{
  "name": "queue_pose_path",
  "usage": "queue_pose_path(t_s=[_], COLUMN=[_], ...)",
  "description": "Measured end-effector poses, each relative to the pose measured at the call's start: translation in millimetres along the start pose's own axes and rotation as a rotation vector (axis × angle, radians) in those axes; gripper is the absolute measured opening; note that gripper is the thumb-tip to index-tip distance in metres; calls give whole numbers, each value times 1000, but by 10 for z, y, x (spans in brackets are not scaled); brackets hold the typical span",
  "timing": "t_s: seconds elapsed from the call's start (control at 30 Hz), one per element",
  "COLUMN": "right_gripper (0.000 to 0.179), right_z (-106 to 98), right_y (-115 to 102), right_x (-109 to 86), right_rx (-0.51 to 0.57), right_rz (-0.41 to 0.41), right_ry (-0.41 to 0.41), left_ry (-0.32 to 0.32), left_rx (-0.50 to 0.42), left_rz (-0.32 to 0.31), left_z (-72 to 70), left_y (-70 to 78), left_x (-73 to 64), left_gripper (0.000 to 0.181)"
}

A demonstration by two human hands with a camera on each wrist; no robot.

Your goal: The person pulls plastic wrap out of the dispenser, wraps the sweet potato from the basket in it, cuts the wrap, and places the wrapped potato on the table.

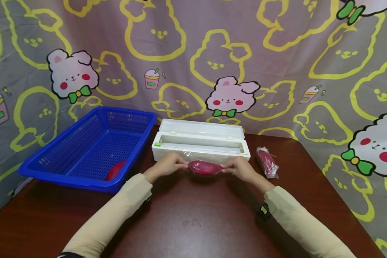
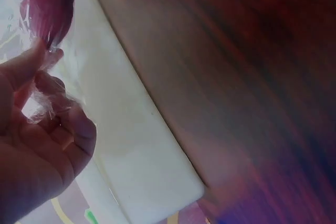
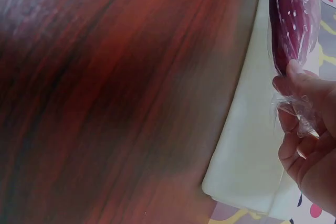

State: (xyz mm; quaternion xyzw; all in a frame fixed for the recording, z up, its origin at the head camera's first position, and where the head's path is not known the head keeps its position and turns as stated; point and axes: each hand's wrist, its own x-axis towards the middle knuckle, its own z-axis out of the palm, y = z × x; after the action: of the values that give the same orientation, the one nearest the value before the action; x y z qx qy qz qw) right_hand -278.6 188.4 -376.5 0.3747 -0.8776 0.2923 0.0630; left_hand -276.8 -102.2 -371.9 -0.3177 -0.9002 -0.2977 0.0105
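Observation:
A purplish-red sweet potato [image 1: 204, 167] in clear cling film is held up between both hands, in front of the white cling film box. My left hand [image 1: 167, 166] pinches the gathered film at the left end. At the opposite end, the right hand [image 1: 243, 169] pinches the film between thumb and fingers. Both wrist views show bunched film tails [image 2: 44, 100] in the fingers and film drawn smooth over the sweet potato [image 3: 294, 22]. Behind it, the cling film box [image 1: 200, 156] stands with its lid [image 1: 201, 129] raised and a white roll [image 1: 200, 148] inside.
On the right of the brown table [image 1: 206, 222] lies another wrapped sweet potato [image 1: 267, 163]. To the left, a blue plastic basket [image 1: 74, 184] contains a red sweet potato [image 1: 115, 171], partly hidden by the rim. A patterned curtain [image 1: 180, 71] hangs behind the table.

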Motion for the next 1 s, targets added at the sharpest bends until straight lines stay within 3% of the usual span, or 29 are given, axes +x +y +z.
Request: queue_pose_path(t_s=[0.13, 0.33, 0.57, 0.77, 0.87, 1.0], right_gripper=[14, 12, 11, 11, 12, 11], right_z=[17, 56, 69, 80, 85, 77], right_y=[12, 25, 17, 22, 23, 17], right_x=[-5, -20, -15, -7, -15, -28], right_rx=[-67, -94, -142, -136, -122, -60], right_rz=[-43, -45, -67, -46, -48, -45], right_ry=[9, 1, -3, -20, -11, -8], left_ry=[-6, -24, 6, 1, -2, -9], left_rx=[64, 135, 207, 183, 179, 232], left_rz=[-36, -65, -25, -26, -52, -112], left_z=[32, 72, 111, 101, 74, 3], left_y=[22, 35, 43, 52, 82, 175], left_x=[-1, 5, 3, -24, -52, -117], left_gripper=[15, 12, 10, 11, 18, 43])
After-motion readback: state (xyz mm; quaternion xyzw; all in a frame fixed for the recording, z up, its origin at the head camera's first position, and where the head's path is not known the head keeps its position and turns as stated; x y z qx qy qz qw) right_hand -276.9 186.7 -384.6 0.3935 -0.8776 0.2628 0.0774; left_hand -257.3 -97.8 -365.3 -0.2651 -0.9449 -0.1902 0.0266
